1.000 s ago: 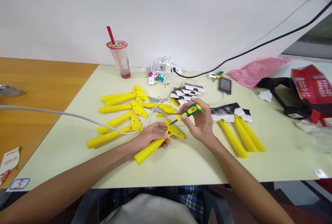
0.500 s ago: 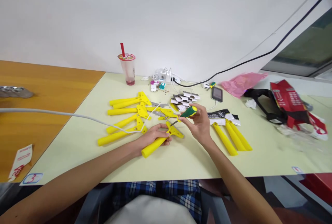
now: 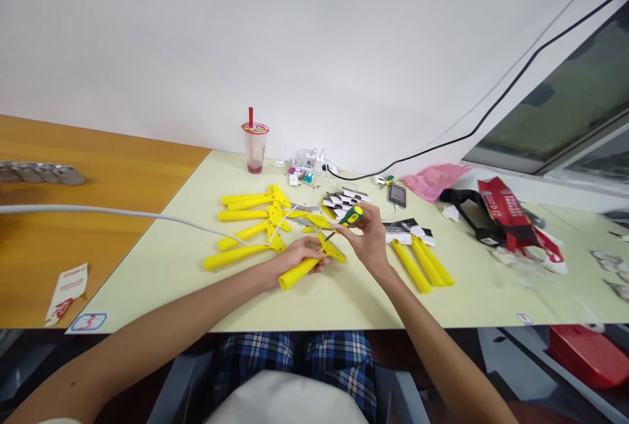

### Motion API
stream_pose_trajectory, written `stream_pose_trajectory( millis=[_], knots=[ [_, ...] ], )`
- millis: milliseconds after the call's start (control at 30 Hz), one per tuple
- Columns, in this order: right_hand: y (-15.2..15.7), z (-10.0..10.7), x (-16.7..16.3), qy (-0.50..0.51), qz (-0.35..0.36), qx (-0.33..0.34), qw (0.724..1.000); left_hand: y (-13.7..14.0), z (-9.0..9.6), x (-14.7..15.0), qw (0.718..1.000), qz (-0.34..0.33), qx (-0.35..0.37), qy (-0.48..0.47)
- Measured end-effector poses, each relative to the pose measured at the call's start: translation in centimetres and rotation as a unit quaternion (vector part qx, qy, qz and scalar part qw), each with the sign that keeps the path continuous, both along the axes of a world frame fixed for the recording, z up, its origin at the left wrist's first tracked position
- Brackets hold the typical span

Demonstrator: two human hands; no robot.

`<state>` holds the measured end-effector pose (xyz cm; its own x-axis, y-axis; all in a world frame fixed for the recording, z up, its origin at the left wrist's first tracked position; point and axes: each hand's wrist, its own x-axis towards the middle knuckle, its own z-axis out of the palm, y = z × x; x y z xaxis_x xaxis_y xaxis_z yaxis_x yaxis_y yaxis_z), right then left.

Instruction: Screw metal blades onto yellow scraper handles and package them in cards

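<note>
My left hand (image 3: 298,255) is closed around a yellow plastic scraper (image 3: 297,274), its tube handle pointing toward me and its wide head angled away to the right. My right hand (image 3: 368,240) grips a green and yellow screwdriver (image 3: 352,215). The screwdriver's metal shaft slants down to the scraper's head; whether its tip sits on a screw is too small to tell. Several more yellow scrapers (image 3: 240,257) lie left of my hands. Just beyond them are metal blades (image 3: 310,208) and loose yellow head pieces (image 3: 318,221).
Yellow tubes (image 3: 411,267) with black-and-white sleeves (image 3: 400,227) lie at right. Folded card sleeves (image 3: 344,201), a phone (image 3: 397,194) and a power strip (image 3: 305,160) are behind. A drink cup (image 3: 255,152) stands back left. A white cable (image 3: 171,216) crosses from the left.
The camera view has shifted, so the table items appear displaced. Both hands keep their holds, with the screwdriver still at the scraper's head.
</note>
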<state>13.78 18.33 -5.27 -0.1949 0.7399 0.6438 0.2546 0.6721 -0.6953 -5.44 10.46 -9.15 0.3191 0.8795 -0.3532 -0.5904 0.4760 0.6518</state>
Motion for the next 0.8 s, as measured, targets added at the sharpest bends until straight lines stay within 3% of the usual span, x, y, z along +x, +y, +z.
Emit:
stream_pose_trajectory(
  millis=[400, 533, 633, 700, 800],
  knots=[
    [-0.5, 2.0, -1.7, -0.031, -0.039, 0.042, 0.998, 0.2, 0.1, -0.2, 0.999, 0.027, 0.04, -0.008],
    [-0.9, 2.8, -2.5, -0.036, -0.073, 0.151, 0.985, 0.2, 0.4, 0.1, 0.996, 0.065, 0.052, -0.036],
    [-1.5, 3.5, -3.4, -0.033, -0.061, 0.241, 0.968, 0.1, 0.4, 0.2, 0.995, 0.075, 0.046, -0.041],
    [-1.9, 4.0, -4.5, -0.019, -0.03, 0.216, 0.976, 0.1, 0.4, 0.2, 0.995, 0.074, 0.046, -0.043],
    [-2.1, 4.4, -6.5, 0.008, 0.041, 0.066, 0.997, 0.1, 0.3, 0.2, 0.996, 0.066, 0.048, -0.043]
  ],
)
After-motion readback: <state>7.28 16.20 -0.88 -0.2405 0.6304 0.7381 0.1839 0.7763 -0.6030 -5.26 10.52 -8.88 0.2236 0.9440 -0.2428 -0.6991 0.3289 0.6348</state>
